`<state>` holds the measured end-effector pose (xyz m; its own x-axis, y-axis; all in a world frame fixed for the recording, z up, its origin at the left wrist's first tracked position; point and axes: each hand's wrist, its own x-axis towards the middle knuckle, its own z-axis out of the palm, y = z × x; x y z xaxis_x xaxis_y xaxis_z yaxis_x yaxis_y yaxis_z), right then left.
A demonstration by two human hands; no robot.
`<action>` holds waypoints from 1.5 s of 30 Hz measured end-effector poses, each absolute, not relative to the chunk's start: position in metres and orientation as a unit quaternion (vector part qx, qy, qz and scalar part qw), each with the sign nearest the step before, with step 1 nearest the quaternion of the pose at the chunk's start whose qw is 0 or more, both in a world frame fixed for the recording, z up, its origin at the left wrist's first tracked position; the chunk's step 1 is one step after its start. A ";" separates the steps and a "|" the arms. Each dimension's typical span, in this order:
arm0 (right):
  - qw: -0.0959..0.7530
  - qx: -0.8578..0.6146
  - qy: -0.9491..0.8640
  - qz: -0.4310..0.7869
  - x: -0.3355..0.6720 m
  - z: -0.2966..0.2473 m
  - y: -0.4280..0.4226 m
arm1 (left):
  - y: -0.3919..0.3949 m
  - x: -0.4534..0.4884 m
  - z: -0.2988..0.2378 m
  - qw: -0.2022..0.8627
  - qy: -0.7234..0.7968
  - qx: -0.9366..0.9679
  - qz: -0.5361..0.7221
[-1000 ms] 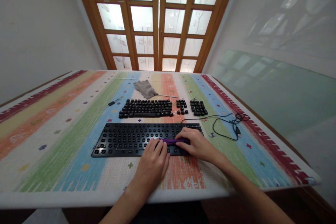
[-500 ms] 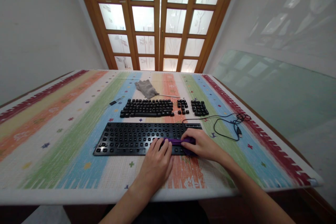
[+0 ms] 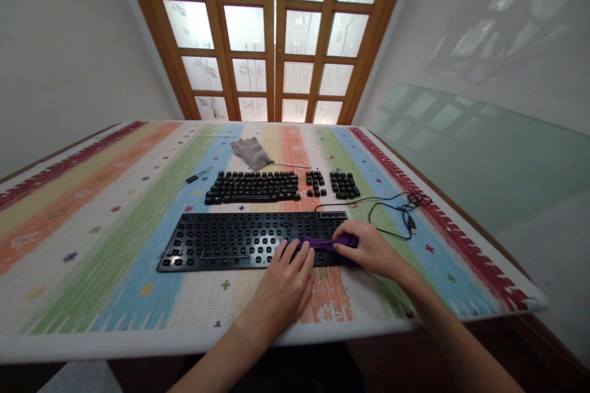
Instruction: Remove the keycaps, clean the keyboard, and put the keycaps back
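A black keyboard base (image 3: 230, 239) without its keycaps lies across the striped table cover. My right hand (image 3: 369, 249) presses a purple cloth (image 3: 325, 243) onto the base's right end, fingers curled over it. My left hand (image 3: 286, 285) rests at the base's near edge, fingers lying flat, with their tips touching the cloth's left end. The removed black keycaps (image 3: 253, 186) sit in keyboard layout just behind the base, with two smaller groups (image 3: 343, 184) to their right.
A grey cloth (image 3: 249, 152) lies beyond the keycaps. The keyboard's black cable (image 3: 396, 209) coils to the right near the table edge. A small dark tool (image 3: 193, 177) lies left of the keycaps. A wooden glazed door stands behind the table.
Both hands and the purple cloth have slid to the right along the keyboard base, toward its right end.
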<state>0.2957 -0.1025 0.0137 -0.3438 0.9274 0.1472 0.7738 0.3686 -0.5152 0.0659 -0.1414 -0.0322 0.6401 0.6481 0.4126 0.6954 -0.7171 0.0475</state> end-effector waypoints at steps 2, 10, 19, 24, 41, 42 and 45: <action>0.216 -0.535 -0.796 0.184 0.298 0.012 -0.104 | -0.140 0.068 -0.030 0.064 -0.370 -0.905 -0.201; 0.234 -0.567 -0.770 0.177 0.297 0.009 -0.104 | -0.134 0.074 -0.021 0.061 -0.355 -0.913 -0.192; 0.245 -0.584 -0.752 0.181 0.301 0.009 -0.105 | -0.120 0.078 -0.006 0.046 -0.317 -0.933 -0.163; 0.259 -0.592 -0.743 0.176 0.303 0.008 -0.104 | -0.120 0.088 -0.012 0.116 -0.274 -0.946 -0.127; 0.310 -0.639 -0.688 0.151 0.316 -0.002 -0.104 | -0.135 0.125 -0.018 0.098 -0.330 -0.929 -0.138; 0.311 -0.637 -0.689 0.147 0.317 -0.003 -0.104 | -0.136 0.128 -0.018 0.098 -0.332 -0.928 -0.136; 0.320 -0.625 -0.701 0.125 0.320 -0.003 -0.104 | -0.137 0.132 -0.017 0.107 -0.330 -0.929 -0.127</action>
